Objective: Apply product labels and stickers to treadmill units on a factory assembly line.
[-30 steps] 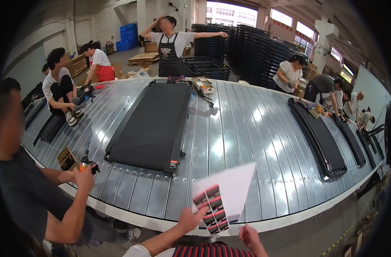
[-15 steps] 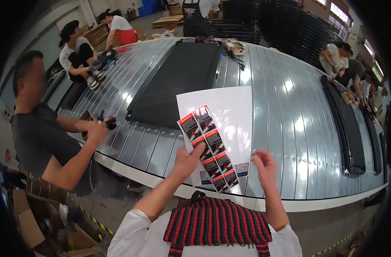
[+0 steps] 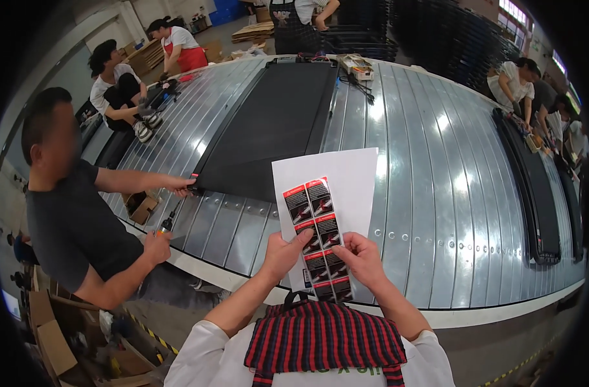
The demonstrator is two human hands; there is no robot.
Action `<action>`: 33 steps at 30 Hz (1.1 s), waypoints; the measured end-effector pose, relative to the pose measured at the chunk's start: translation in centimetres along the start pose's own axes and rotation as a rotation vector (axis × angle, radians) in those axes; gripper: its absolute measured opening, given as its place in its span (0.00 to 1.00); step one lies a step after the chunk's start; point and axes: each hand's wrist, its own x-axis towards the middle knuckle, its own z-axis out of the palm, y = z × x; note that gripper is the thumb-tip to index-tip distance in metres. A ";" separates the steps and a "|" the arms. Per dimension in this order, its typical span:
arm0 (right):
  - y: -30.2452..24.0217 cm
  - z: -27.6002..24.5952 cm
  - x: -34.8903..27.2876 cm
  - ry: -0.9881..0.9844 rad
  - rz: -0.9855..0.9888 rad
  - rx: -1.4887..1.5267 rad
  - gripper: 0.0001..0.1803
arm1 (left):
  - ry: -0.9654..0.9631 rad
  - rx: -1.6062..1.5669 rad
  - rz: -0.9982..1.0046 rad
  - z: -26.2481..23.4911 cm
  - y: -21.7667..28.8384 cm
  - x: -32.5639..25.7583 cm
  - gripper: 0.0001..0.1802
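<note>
My left hand (image 3: 283, 255) grips a strip of black-and-red warning labels (image 3: 319, 205), its thumb lying across the front. Behind the strip is a larger white paper sheet (image 3: 356, 187), held in the same hand. At the strip's right edge my right hand (image 3: 364, 260) is closed in a pinch on the labels, thumb and fingers together. Both papers are held above the near edge of the metal slat table (image 3: 423, 226). Beyond them lies a long black flat panel in a frame (image 3: 262, 122).
On the left, a co-worker (image 3: 69, 213) touches the panel's near corner and holds an orange-and-black power driver (image 3: 165, 227). An open cardboard box (image 3: 141, 208) sits beside them. More black panels (image 3: 527, 187) lie at the right. Several other people work around the table.
My right hand has moved left onto the label strip, which now stands more upright. The co-worker's one hand has reached to the panel's corner; the other has lowered with the driver.
</note>
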 end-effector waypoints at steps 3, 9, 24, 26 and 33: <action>0.0 -0.2 0.0 0.050 -0.011 -0.064 0.05 | 0.156 0.138 0.016 -1.4 1.4 1.1 0.18; -0.9 0.9 -0.2 0.127 -0.007 -0.215 0.04 | 0.097 -0.051 0.139 -2.8 4.7 3.5 0.16; -5.4 4.0 2.4 0.356 -0.186 -0.550 0.13 | -0.263 0.161 0.082 -5.5 5.1 4.6 0.12; -5.7 4.6 2.6 0.347 -0.151 -0.627 0.12 | -0.295 0.125 0.100 -5.6 5.3 4.6 0.12; -6.3 6.4 3.2 0.341 -0.136 -0.649 0.11 | -0.374 0.162 0.066 -7.0 6.2 5.5 0.12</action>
